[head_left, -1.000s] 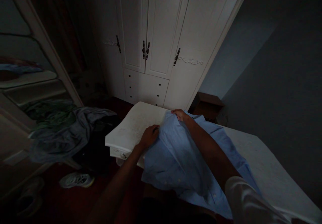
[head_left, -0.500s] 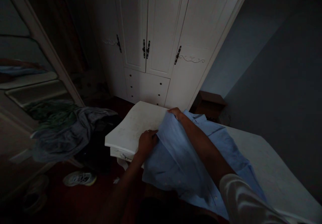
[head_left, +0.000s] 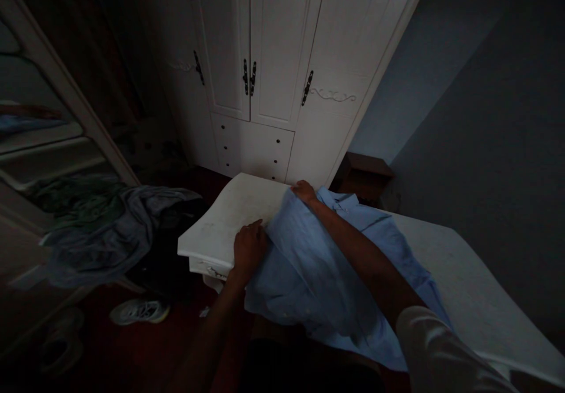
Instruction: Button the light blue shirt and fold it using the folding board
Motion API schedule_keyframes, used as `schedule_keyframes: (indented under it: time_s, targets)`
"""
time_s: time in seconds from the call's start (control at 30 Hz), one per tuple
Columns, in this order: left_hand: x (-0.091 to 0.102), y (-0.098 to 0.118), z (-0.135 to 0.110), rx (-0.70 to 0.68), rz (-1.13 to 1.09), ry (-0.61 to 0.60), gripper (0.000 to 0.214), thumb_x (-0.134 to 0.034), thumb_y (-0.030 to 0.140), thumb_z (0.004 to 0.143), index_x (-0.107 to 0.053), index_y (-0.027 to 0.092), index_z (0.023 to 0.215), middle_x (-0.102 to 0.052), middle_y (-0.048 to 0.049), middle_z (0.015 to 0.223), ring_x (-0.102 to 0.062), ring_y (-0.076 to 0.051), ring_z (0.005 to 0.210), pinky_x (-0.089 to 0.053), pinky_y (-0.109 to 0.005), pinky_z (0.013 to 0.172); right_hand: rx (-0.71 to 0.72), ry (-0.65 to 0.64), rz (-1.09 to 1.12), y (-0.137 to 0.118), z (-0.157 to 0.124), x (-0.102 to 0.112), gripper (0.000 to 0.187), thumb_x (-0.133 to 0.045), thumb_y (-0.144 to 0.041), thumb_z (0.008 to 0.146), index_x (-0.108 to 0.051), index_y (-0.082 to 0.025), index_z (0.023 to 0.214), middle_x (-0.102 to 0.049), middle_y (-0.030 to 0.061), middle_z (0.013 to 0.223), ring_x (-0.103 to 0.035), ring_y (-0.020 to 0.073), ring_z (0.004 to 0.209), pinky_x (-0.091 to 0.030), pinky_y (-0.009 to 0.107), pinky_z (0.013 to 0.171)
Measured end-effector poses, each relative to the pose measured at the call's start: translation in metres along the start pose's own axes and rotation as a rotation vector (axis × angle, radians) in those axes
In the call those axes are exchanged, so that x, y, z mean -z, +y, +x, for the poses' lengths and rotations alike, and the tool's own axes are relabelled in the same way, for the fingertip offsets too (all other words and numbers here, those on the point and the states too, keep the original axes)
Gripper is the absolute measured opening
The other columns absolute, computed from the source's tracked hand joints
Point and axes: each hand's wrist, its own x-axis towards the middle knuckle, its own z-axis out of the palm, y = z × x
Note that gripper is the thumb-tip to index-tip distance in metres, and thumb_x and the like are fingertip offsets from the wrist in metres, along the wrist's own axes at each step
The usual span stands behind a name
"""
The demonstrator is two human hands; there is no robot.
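Observation:
A light blue button-up shirt (head_left: 304,257) lies partly spread over a white table (head_left: 238,205), its lower part hanging off the near side. At the far edge, my right hand (head_left: 304,192) has its fingers closed on a folded-over part of the cloth; that forearm crosses above the shirt. My left hand (head_left: 249,247) is at the shirt's left edge, near the table's left end. Its fingers are bent against the cloth, but dim light hides how firmly they grip. The shirt's collar (head_left: 342,200) shows to the right of my right hand.
Behind the table stands a white wardrobe (head_left: 273,46) with dark handles. Grey and green clothes (head_left: 119,222) are heaped at the left, beside a mirror frame. A white sneaker (head_left: 139,312) rests on the red floor. A brown nightstand (head_left: 366,172) is near the wall.
The view has turned slightly, so the scene sits a little differently. My left hand has shifted slightly along the shirt's left edge. My right hand still grips the far edge of the cloth.

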Motion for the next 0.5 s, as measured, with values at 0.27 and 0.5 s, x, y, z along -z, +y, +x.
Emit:
schedule_keyframes:
  time_s: [0.27, 0.5]
  targets:
    - [0.006, 0.0, 0.022, 0.044, 0.016, -0.225, 0.027, -0.05, 0.032, 0.091, -0.074, 0.021, 0.096, -0.075, -0.0093, 0.103, -0.068, -0.025, 0.098, -0.05, -0.033, 0.081, -0.037, 0.04, -0.106, 0.011, -0.003, 0.012, 0.037, -0.081, -0.026, 0.069, -0.069, -0.013, 0.102, -0.074, 0.0084, 0.093, -0.069, 0.0213, 0.089, -0.049, 0.023, 0.072]
    - [0.007, 0.01, 0.02, 0.135, 0.183, -0.238, 0.033, -0.039, 0.031, 0.096, -0.069, 0.016, 0.1, -0.073, -0.014, 0.104, -0.068, -0.026, 0.099, -0.05, -0.033, 0.079, -0.024, 0.099, -0.217, 0.021, -0.012, 0.007, 0.027, -0.069, -0.027, 0.08, -0.071, -0.012, 0.102, -0.075, 0.0077, 0.093, -0.07, 0.0174, 0.082, -0.049, 0.02, 0.067]
